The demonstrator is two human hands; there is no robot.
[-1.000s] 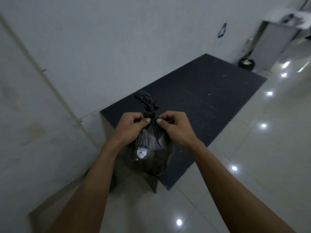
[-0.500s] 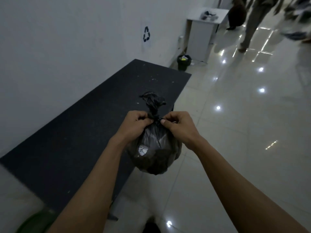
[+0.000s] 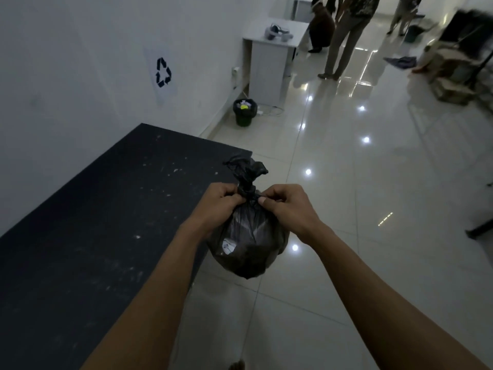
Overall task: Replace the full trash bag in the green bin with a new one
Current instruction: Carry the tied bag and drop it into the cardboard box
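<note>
A full black trash bag hangs in the air in front of me, its neck twisted into a knot with a ruffled top above it. My left hand pinches the neck from the left and my right hand pinches it from the right, thumbs meeting at the knot. White paper shows through the bag's thin side. A small dark green bin lined with a black bag and holding rubbish stands far off by the wall.
A dark speckled table runs along the white wall on my left. A recycling sign is stuck on the wall. A white desk and several standing people are beyond, on the glossy tiled floor.
My view has swung right and up along the wall, bringing the far bin, the desk and the people into sight. Both hands keep their hold on the bag's neck.
</note>
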